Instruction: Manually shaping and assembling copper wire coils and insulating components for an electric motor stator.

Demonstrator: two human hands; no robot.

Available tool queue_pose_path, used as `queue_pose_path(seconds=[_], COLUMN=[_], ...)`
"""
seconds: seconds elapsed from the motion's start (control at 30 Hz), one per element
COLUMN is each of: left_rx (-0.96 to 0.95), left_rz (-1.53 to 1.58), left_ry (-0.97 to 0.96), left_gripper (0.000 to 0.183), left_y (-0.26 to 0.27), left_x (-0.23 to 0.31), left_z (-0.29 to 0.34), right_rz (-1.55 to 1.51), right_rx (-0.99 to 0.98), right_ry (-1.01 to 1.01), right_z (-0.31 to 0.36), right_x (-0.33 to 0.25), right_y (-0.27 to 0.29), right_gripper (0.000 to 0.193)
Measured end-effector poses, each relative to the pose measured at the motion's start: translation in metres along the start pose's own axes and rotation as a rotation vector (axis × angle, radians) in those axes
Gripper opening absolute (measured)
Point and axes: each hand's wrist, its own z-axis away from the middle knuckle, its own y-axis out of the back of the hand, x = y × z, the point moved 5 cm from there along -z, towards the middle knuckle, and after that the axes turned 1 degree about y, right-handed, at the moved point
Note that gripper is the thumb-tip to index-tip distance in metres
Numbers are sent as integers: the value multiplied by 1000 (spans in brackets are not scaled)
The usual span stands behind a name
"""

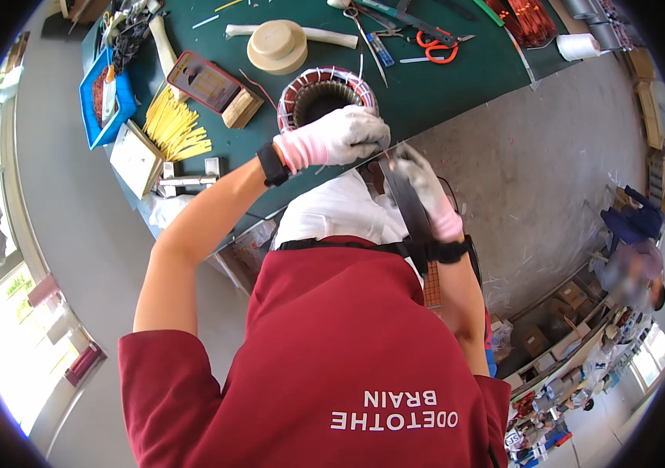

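Note:
A motor stator (325,92) with copper windings and white insulation stands on the green table (442,93). My left hand (340,136), in a white glove with a pink cuff and a black wristband, is curled against the stator's near rim. What its fingers hold is hidden. My right hand (426,191), gloved the same way, grips a long dark flat strip (410,214) that runs down toward my chest. The strip's upper end meets my left fingertips.
On the table lie a bundle of yellow strips (176,129), a blue tray (102,97), a red-cased phone (204,78), a wooden block (240,109), a beige round mallet (278,47), orange-handled scissors (438,48) and a white roll (578,45). Another person (633,249) sits at the right.

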Motion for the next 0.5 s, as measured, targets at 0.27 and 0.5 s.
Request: queue_pose_path(seconds=[0.27,0.5], left_rx=[36,28], left_rz=[-81,-141], left_ry=[50,30], left_gripper=[10,16], left_y=[14,7], left_x=[-3,-2], left_z=[-1,-10], right_rz=[-150,-189], right_rx=[25,265], right_ry=[101,239], right_z=[-14,49], right_x=[-1,-18], right_y=[-11,22], right_gripper=[18,25])
